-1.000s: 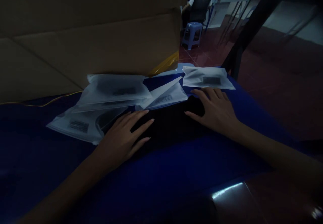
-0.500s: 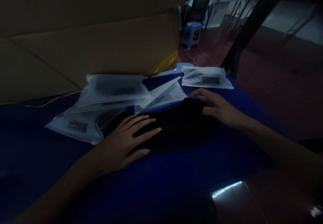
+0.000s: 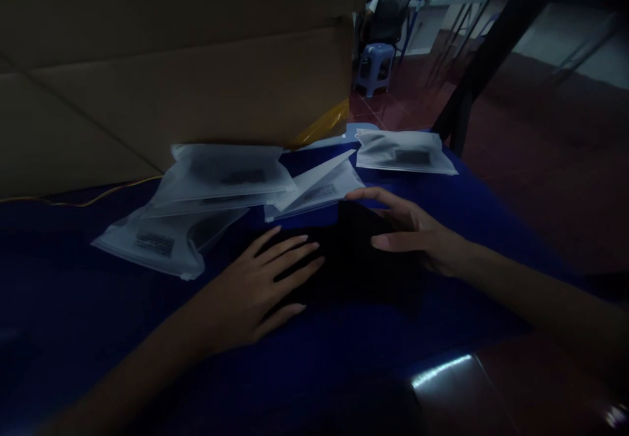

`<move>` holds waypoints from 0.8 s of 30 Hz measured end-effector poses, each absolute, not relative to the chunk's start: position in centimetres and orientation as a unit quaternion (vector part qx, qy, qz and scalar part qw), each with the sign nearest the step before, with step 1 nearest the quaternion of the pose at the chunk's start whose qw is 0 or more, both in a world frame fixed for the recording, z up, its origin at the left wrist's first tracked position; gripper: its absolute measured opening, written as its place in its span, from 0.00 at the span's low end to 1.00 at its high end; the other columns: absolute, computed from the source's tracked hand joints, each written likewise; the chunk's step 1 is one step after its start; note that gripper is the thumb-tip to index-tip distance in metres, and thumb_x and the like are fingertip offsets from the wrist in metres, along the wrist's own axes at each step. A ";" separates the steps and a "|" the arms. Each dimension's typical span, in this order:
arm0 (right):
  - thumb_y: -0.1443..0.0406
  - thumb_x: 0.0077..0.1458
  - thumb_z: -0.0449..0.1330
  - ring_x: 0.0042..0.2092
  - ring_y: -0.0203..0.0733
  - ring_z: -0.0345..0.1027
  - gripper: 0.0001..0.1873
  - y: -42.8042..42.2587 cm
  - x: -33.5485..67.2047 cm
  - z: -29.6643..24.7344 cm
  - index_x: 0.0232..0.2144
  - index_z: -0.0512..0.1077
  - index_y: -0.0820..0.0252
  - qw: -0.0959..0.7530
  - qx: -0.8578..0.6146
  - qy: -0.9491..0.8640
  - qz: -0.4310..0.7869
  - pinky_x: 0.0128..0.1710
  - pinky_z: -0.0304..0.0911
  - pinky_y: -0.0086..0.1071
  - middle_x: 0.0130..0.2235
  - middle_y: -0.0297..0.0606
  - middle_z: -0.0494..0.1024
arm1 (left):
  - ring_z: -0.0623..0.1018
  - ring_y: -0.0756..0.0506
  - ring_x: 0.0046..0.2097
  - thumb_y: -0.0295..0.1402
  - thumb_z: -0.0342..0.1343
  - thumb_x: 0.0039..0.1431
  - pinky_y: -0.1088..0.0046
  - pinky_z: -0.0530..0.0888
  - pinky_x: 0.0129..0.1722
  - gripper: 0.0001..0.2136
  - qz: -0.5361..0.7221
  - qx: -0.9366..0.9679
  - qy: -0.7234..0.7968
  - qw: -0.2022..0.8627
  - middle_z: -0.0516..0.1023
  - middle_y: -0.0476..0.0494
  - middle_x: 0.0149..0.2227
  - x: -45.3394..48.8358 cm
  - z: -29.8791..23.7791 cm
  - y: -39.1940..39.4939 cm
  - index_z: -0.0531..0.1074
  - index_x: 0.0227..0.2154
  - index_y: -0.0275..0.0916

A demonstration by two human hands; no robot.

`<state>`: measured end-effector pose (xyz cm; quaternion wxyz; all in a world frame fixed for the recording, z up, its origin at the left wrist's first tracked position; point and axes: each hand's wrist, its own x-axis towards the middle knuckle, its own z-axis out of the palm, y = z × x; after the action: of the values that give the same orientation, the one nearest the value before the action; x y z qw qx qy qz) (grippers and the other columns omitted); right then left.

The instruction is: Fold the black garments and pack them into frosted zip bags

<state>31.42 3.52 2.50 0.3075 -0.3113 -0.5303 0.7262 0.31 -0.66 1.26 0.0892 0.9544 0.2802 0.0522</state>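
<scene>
Resting on a soft black fabric piece [image 3: 344, 259], the left hand [image 3: 250, 285] lies flat, its fingers [image 3: 295, 249] spread apart and not clamped on anything. Flat, spread fingers like these suit soft cloth, since they spread the pressure and are unlikely to bunch it. The right hand [image 3: 417, 233] sits at the fabric's right side, fingers and thumb open around it without gripping. The fabric lies on a dark blue table [image 3: 98, 344], just below frosted plastic zip bags [image 3: 221, 177] with dark barcode labels. Behind the bags stands a large brown cardboard box [image 3: 171, 69] with yellow tape [image 3: 322, 123] at its corner. Farther off, a blue plastic stool [image 3: 374, 69] stands on a red tile floor [image 3: 393, 111].
</scene>
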 end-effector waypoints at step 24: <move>0.64 0.69 0.57 0.75 0.45 0.43 0.44 2.4 30.3 2.7 0.74 0.37 0.35 0.117 -0.108 -0.713 0.683 0.70 0.53 0.51 0.77 0.36 0.43 | 0.55 0.31 0.74 0.60 0.48 0.69 0.42 0.63 0.69 0.41 0.318 0.785 0.375 0.377 0.42 0.43 0.77 1.2 0.9 -1.7 0.32 0.74 0.57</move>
<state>30.28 2.39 2.71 0.1167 -0.1080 -0.7128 0.6832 1.19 -1.66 0.94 0.3771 0.7847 0.3753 0.3180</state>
